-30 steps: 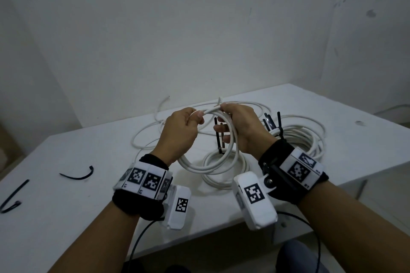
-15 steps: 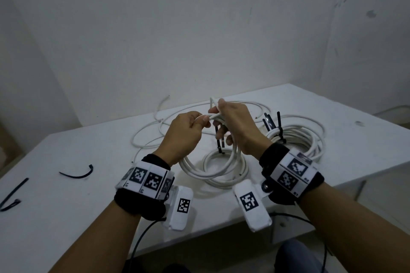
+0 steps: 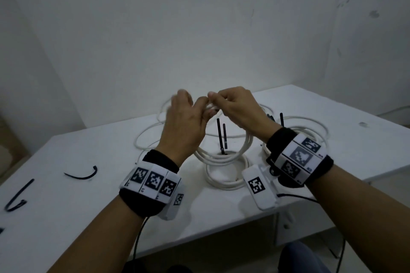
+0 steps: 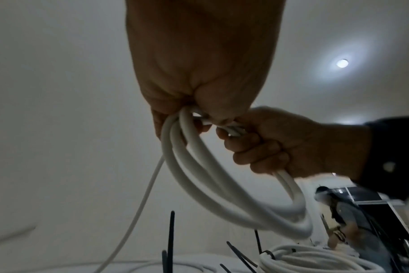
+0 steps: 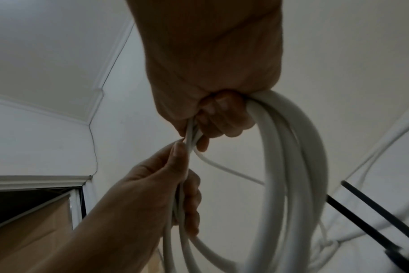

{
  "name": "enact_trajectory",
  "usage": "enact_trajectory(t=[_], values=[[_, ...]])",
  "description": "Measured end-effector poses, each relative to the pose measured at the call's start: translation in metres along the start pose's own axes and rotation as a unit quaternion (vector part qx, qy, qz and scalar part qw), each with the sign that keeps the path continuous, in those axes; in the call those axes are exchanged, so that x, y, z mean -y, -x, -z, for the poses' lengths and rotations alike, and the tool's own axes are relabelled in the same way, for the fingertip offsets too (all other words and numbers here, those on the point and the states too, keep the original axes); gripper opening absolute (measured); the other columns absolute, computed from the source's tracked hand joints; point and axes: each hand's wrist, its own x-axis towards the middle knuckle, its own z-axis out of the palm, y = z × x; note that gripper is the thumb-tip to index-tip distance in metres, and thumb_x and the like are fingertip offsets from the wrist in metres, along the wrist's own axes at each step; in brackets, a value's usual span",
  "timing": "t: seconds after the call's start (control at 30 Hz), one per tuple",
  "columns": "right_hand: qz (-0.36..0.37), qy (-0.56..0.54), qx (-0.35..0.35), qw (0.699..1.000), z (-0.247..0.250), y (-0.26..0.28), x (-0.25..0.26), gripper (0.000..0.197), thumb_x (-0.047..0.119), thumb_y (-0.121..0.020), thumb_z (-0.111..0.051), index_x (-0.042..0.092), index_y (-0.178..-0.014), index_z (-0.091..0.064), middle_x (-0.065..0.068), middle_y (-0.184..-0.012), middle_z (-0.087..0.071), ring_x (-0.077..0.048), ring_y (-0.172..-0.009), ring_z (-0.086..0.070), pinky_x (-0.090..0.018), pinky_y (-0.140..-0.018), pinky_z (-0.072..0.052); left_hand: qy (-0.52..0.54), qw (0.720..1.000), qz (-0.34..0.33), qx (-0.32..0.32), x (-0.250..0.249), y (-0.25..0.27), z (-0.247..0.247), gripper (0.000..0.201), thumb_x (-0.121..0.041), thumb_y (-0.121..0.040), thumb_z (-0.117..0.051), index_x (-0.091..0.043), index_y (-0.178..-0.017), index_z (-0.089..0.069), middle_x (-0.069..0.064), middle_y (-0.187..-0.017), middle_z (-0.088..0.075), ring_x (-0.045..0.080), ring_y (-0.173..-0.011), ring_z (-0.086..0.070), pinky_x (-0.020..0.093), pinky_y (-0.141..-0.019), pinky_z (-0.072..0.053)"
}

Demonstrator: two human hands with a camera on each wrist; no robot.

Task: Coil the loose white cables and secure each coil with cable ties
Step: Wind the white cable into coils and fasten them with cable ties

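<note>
Both hands hold a half-wound white cable coil (image 3: 224, 154) up above the table (image 3: 66, 217). My left hand (image 3: 195, 107) grips the loops at the top left, fingers blurred in the head view; the right wrist view shows its thumb and fingers pinching the strands (image 5: 182, 184). My right hand (image 3: 216, 101) is curled round the top of the same loops (image 5: 280, 166). In the left wrist view the coil (image 4: 222, 194) hangs from both fists. A loose tail (image 4: 138, 212) trails down to the table.
A tied coil (image 3: 226, 175) with upright black cable ties (image 3: 220, 135) lies under the hands. Another tied coil (image 3: 310, 131) sits to the right. Loose cable (image 3: 148, 135) loops behind. Spare black ties (image 3: 83, 174) lie at the left. The table's front edge (image 3: 221, 235) is close.
Both hands have raised the coil higher off the table. The left hand has shifted along the top of the loops, closer to the right hand.
</note>
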Motion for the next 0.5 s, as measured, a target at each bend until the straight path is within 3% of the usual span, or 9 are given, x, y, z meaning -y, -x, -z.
enact_trajectory(t=[0.07,0.13,0.17,0.23,0.3,0.33,0.43,0.5], values=[[0.029,0.022,-0.001,0.999,0.002,-0.004,0.002,0.047,0.035,-0.095,-0.053,0.000,-0.066,-0.064,0.005,-0.044,-0.038,-0.008,-0.040,-0.033,-0.021,-0.045,-0.025,-0.049,0.997,-0.049,-0.031,0.004,-0.006,0.002,0.042,-0.039,-0.098,-0.038,-0.005,-0.106,-0.061,0.018,-0.103,-0.053,0.028,-0.094,-0.047,0.040,-0.076,-0.042],[0.060,0.031,-0.002,0.998,0.005,-0.008,0.005,0.047,0.035,-0.093,-0.056,0.001,-0.062,-0.060,0.003,-0.045,-0.039,-0.008,-0.044,-0.032,-0.024,-0.047,-0.026,0.129,0.990,-0.003,0.062,0.001,-0.012,0.013,0.039,-0.040,-0.100,-0.040,-0.004,-0.104,-0.057,0.009,-0.094,-0.063,0.024,-0.087,-0.057,0.037,-0.078,-0.046],[0.076,0.030,-0.004,0.997,0.006,-0.010,0.007,0.047,0.035,-0.093,-0.057,0.001,-0.060,-0.058,0.001,-0.046,-0.040,-0.008,-0.046,-0.033,-0.024,-0.048,-0.027,0.241,0.961,0.054,0.123,0.000,-0.015,0.018,0.036,-0.039,-0.100,-0.043,-0.005,-0.106,-0.056,0.005,-0.084,-0.068,0.021,-0.079,-0.063,0.036,-0.074,-0.049],[0.107,0.028,-0.020,0.994,0.008,-0.017,0.013,0.048,0.034,-0.092,-0.058,0.005,-0.055,-0.050,0.003,-0.047,-0.038,-0.008,-0.048,-0.032,-0.024,-0.049,-0.026,0.393,0.894,0.136,0.168,-0.002,-0.023,0.029,0.029,-0.031,-0.098,-0.050,-0.003,-0.104,-0.054,0.005,-0.061,-0.066,0.022,-0.057,-0.065,0.035,-0.061,-0.051],[0.137,0.024,-0.041,0.989,0.010,-0.025,0.021,0.048,0.031,-0.092,-0.058,0.015,-0.051,-0.043,0.009,-0.044,-0.035,-0.008,-0.046,-0.034,-0.019,-0.048,-0.026,0.488,0.839,0.168,0.172,-0.001,-0.031,0.039,0.022,-0.024,-0.098,-0.051,-0.002,-0.095,-0.055,0.001,-0.047,-0.051,0.018,-0.041,-0.051,0.027,-0.047,-0.043],[0.149,0.023,-0.048,0.987,0.010,-0.029,0.024,0.047,0.031,-0.093,-0.058,0.016,-0.051,-0.043,0.010,-0.042,-0.036,-0.007,-0.045,-0.036,-0.016,-0.048,-0.026,0.509,0.826,0.171,0.169,-0.001,-0.035,0.043,0.022,-0.023,-0.098,-0.050,-0.004,-0.089,-0.056,-0.002,-0.045,-0.044,0.013,-0.040,-0.042,0.024,-0.044,-0.037],[0.169,0.035,-0.056,0.983,0.009,-0.040,0.036,0.043,0.033,-0.094,-0.054,0.006,-0.061,-0.050,0.010,-0.049,-0.042,-0.005,-0.047,-0.042,-0.013,-0.048,-0.030,0.506,0.842,0.156,0.103,0.001,-0.042,0.046,0.029,-0.022,-0.099,-0.048,-0.008,-0.075,-0.056,-0.008,-0.045,-0.035,0.009,-0.041,-0.028,0.020,-0.041,-0.027],[0.152,0.054,-0.064,0.985,0.012,-0.044,0.042,0.031,0.035,-0.097,-0.046,0.011,-0.082,-0.058,0.006,-0.065,-0.052,-0.001,-0.061,-0.048,-0.011,-0.056,-0.035,0.495,0.856,0.144,0.033,-0.001,-0.043,0.047,0.030,-0.020,-0.101,-0.047,-0.011,-0.072,-0.052,-0.010,-0.042,-0.036,0.008,-0.038,-0.028,0.020,-0.039,-0.025]])
